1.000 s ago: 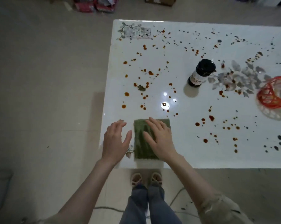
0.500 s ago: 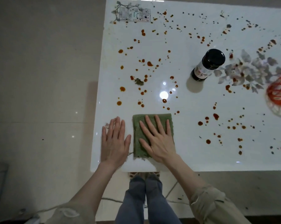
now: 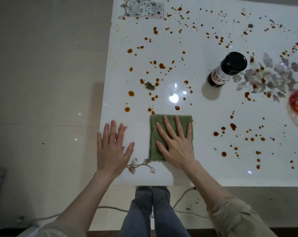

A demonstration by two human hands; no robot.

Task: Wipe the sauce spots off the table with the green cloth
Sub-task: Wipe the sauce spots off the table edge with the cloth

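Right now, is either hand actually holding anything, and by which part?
Nothing is gripped. The right hand presses flat, fingers straight, on the middle of the green terry cloth; the left hand lies flat on the glossy white table.

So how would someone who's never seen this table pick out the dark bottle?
Start at the white table, speckled with sauce spots. Beyond the right hand pressing the green cloth, beside the grey flower print, stands the dark bottle. Unlike the red basket nearby, it is tall, black-capped and pale-labelled.
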